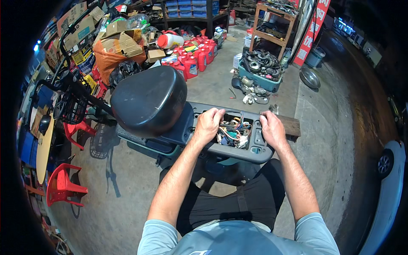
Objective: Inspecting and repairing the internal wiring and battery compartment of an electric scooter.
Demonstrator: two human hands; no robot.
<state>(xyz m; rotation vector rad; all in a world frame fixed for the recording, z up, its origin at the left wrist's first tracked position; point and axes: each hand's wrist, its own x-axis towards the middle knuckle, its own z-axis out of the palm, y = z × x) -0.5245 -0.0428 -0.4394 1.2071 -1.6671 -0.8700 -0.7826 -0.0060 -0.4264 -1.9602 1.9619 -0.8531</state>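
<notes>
A grey electric scooter body with an open compartment lies across in front of me. Inside is a tangle of coloured wires and connectors. My left hand is closed at the compartment's left side, thumb and forefinger together at the end of a dark cable that arcs over the opening. My right hand has its fingers curled over the right end of the grey plastic frame. Its fingertips are hidden behind that edge. A black padded seat stands tilted up to the left.
The scooter's handlebar and red plastic chairs are at left. Red oil bottles and cardboard boxes lie beyond. A green tub of metal parts sits at far right, and a wooden block juts out beyond the scooter.
</notes>
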